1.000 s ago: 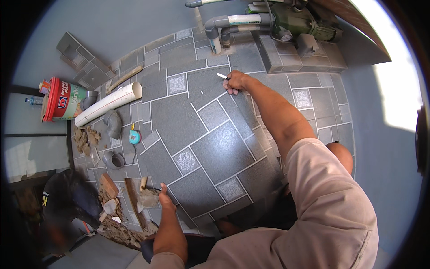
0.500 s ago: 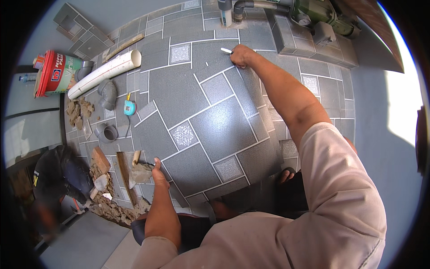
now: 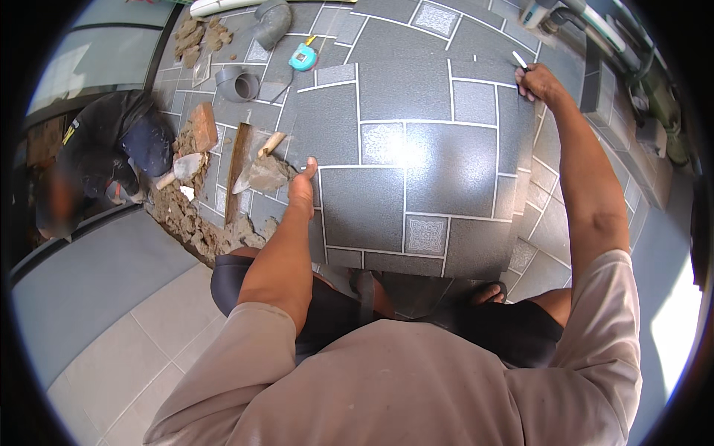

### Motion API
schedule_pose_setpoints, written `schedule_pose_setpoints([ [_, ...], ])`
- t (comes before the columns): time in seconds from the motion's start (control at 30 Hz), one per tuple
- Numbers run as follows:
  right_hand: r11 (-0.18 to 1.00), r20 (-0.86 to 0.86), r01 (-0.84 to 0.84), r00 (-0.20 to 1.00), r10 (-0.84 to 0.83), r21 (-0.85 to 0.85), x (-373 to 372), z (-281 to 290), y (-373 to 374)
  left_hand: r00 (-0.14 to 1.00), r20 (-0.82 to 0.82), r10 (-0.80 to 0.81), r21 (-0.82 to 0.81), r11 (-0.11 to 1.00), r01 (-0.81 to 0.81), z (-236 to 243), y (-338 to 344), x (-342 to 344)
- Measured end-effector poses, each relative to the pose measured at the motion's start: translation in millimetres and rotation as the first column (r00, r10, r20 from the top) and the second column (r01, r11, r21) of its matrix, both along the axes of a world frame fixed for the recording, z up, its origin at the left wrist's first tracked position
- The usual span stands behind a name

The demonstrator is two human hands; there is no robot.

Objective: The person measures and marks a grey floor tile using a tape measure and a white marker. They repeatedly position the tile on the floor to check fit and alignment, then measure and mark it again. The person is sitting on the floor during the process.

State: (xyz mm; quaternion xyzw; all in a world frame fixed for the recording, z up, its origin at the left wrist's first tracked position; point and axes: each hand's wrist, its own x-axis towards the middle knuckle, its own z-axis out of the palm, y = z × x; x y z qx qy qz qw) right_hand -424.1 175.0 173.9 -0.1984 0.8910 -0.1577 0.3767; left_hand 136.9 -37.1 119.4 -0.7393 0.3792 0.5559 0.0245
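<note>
A large grey patterned tile [image 3: 413, 186] with pale lines spans the space before my knees. My left hand [image 3: 301, 189] grips its left edge, thumb on top. My right hand [image 3: 537, 83] is closed around a white pen [image 3: 518, 59] at the tile's far right corner, by its edge. Just left of my left hand lie a trowel [image 3: 256, 175] with mortar and a wooden strip [image 3: 236, 171]. A teal tape measure [image 3: 303, 57] lies farther off.
A crouching person in dark clothes [image 3: 104, 149] works at the left, beside broken mortar [image 3: 193, 219], a brick [image 3: 203, 126] and a scraper [image 3: 180, 169]. Grey pipe fittings [image 3: 236, 86] lie beyond. A pump with piping [image 3: 654, 111] stands on a tiled ledge at the right.
The view has swung and tilted, so the floor items sit higher and farther right. Both hands remain at the tile's edges, the right one still holding the pen.
</note>
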Motion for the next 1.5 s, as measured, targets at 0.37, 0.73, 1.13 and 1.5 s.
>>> schedule_pose_setpoints([
  [0.37, 0.977, -0.388, -0.147, 0.9, 0.196, 0.152, 28.4, 4.7, -5.0, 0.999, -0.049, -0.008, -0.002, 1.0, 0.008, -25.2, -2.7, 13.8],
  [0.73, 0.942, 0.123, 0.261, 0.963, -0.239, -0.213, 14.5, 14.8, 23.0, 0.994, -0.104, 0.031, 0.076, 0.997, -0.023, 4.4, 5.9, -14.2],
  [1.13, 0.991, -0.25, -0.135, 0.96, 0.125, -0.023, 22.5, 30.4, 21.5, 0.985, -0.168, 0.037, 0.045, 0.999, -0.03, -6.6, 8.0, 1.3],
  [1.5, 0.984, -0.261, -0.163, 0.949, 0.175, 0.066, 28.6, 37.9, 10.0, 0.978, -0.204, 0.045, 0.048, 0.998, -0.036, -14.2, 6.1, 1.6],
])
